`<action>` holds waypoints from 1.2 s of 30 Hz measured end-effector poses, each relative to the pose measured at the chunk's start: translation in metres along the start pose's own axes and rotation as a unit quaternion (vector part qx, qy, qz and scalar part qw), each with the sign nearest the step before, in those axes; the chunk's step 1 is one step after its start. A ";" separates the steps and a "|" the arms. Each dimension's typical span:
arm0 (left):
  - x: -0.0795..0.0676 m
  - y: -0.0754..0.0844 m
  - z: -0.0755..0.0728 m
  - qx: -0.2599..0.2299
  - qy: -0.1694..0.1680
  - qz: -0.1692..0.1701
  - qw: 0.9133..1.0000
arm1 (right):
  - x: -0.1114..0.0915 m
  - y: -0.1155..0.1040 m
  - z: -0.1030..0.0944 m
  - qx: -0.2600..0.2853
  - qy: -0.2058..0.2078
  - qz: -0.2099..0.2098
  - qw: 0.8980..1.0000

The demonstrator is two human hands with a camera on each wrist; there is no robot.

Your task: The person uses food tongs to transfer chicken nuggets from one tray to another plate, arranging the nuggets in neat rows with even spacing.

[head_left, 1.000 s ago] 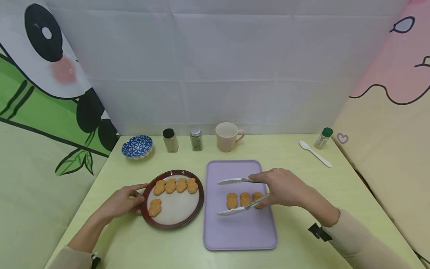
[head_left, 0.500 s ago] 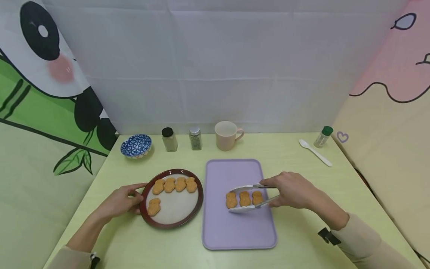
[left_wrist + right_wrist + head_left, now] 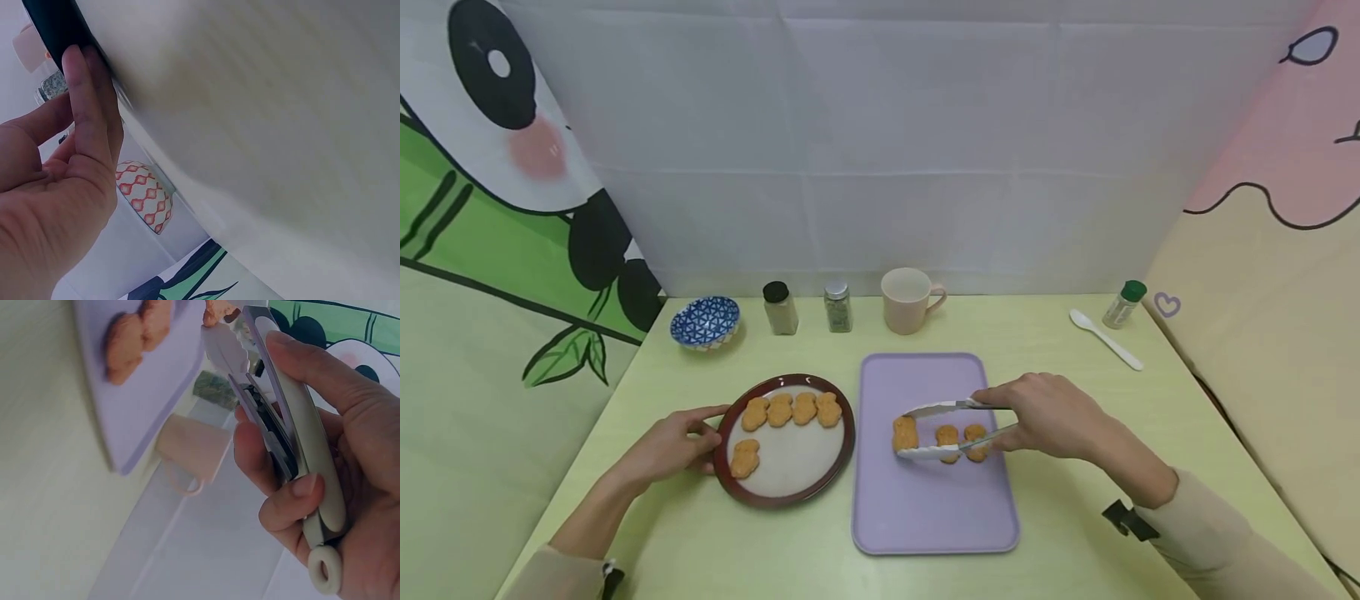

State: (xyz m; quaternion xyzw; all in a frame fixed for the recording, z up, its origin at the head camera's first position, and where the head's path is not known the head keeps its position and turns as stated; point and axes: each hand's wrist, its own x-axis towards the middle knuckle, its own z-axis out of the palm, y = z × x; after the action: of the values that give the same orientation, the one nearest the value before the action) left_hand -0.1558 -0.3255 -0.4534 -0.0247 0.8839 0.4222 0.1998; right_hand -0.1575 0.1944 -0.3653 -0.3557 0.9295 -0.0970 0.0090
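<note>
Mug [image 3: 904,310] just beyond purple tray [image 3: 936,508]

A plain beige cloth right sleeve [image 3: 1217,533], creased behind its cuff, is worn on the forearm; a matching beige cloth left sleeve [image 3: 553,577] is cut off by the lower frame edge. Both cuffs end short of the wrists. Beside the right cuff, a small angular black device [image 3: 1127,521] is seen. At the left cuff, a small dark device with a pale patch [image 3: 613,580] is partly cropped. Rounded nails are noted on the right-hand fingers [image 3: 290,506].
</note>
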 end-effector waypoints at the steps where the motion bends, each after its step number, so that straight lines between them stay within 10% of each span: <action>1: 0.000 0.000 0.000 0.000 0.000 0.001 1.000 | 0.003 -0.003 -0.002 -0.001 0.002 -0.002 1.000; 19: 0.000 -0.002 0.001 0.000 0.005 0.007 1.000 | 0.096 -0.087 0.023 0.006 -0.026 -0.046 0.999; 36: -0.001 0.000 0.001 -0.001 0.002 0.019 1.000 | 0.120 -0.114 0.052 0.021 -0.049 -0.040 0.998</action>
State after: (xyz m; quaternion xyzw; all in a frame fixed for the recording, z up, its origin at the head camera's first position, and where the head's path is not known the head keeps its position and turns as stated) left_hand -0.1544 -0.3249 -0.4530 -0.0088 0.8843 0.4263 0.1902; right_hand -0.1675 0.0222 -0.3884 -0.3969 0.9106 -0.0990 0.0581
